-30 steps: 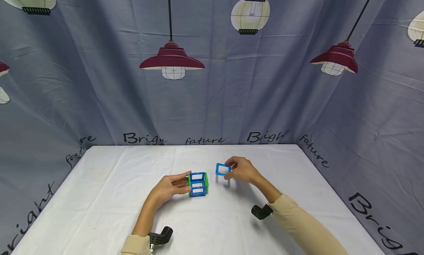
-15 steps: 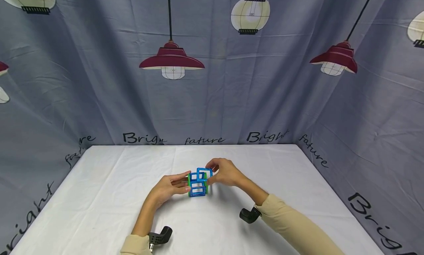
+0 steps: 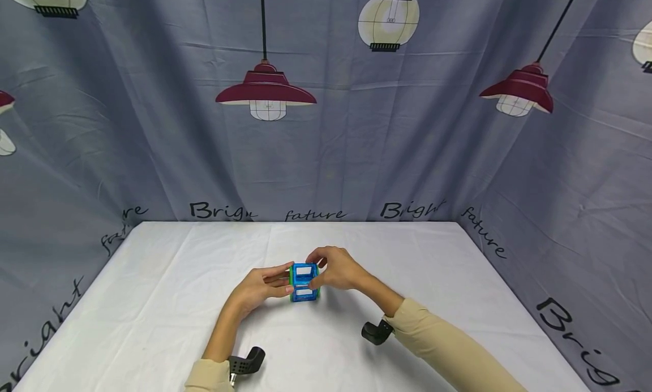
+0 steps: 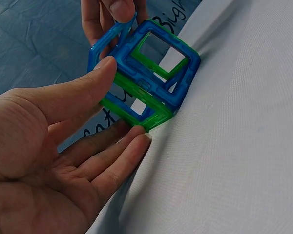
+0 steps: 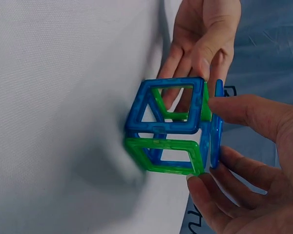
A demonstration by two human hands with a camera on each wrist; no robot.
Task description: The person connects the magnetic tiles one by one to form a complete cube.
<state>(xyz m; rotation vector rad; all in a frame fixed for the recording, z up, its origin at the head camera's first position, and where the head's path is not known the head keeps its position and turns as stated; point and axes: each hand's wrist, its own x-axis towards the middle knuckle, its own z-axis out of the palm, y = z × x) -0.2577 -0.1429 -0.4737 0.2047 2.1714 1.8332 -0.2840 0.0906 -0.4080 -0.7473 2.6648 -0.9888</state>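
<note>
A small open cube of square magnetic tiles, with blue frames and green side frames (image 5: pixel 161 142), stands on the white cloth. My left hand (image 3: pixel 253 290) steadies its left side, with the thumb (image 4: pixel 100 80) at the upper corner and the fingertips low by the green tile. From the other side, my right hand (image 3: pixel 338 269) pinches a single blue square tile (image 5: pixel 216 130) between thumb and fingers. That tile lies along the cube's top, a narrow gap showing in the right wrist view. One right fingertip is right at the green side tile's corner.
A white cloth (image 3: pixel 153 313) covers the table. Grey-blue curtains (image 3: pixel 326 154) printed with lamps and lettering hang behind and at both sides. Each wrist carries a black camera mount (image 3: pixel 377 332).
My right hand has brought the blue tile leftward from beside the cube, over it, and down to its top. The left hand has kept its place at the cube.
</note>
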